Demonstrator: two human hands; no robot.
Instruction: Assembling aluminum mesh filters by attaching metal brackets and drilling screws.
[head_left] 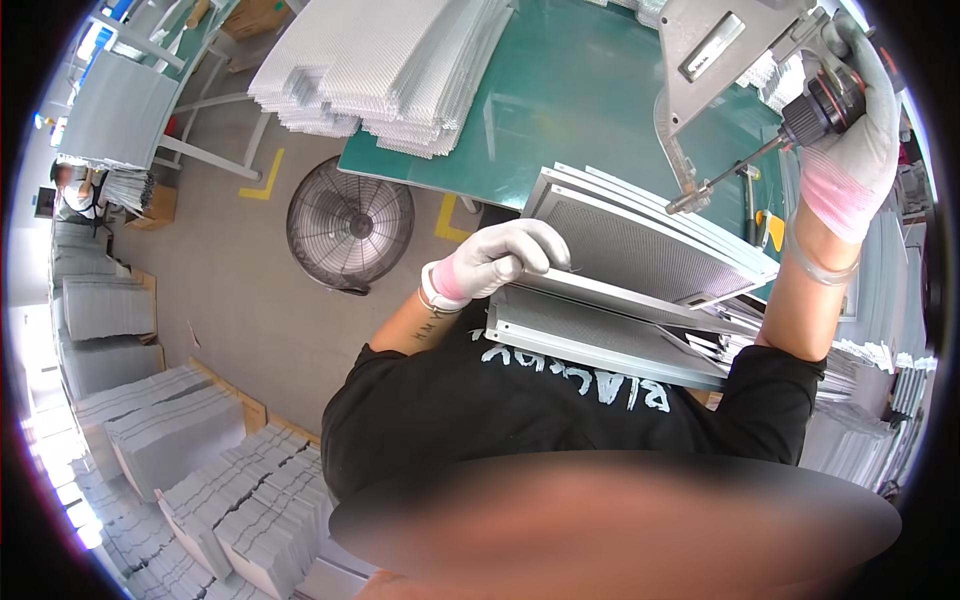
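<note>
My left hand (505,258), in a white glove with a pink cuff, has its fingers curled over the upper left edge of a framed metal mesh panel (640,250). That panel stands tilted among several similar ones in front of my chest. At the upper right my right hand (865,135), gloved the same way, wraps round a black power drill (822,108). Its long shaft (745,165) slants down to the left. The shaft's tip lies close to the lower end of a grey metal bracket (715,65) and above the panels' frames; contact cannot be made out.
Silver mesh sheets (390,65) lie stacked on the green table (570,90). A yellow-and-black tool (769,230) lies near the panels. A round floor fan (350,225) stands left of the table. Grey panel stacks (180,420) fill the lower left; another person (80,190) is far left.
</note>
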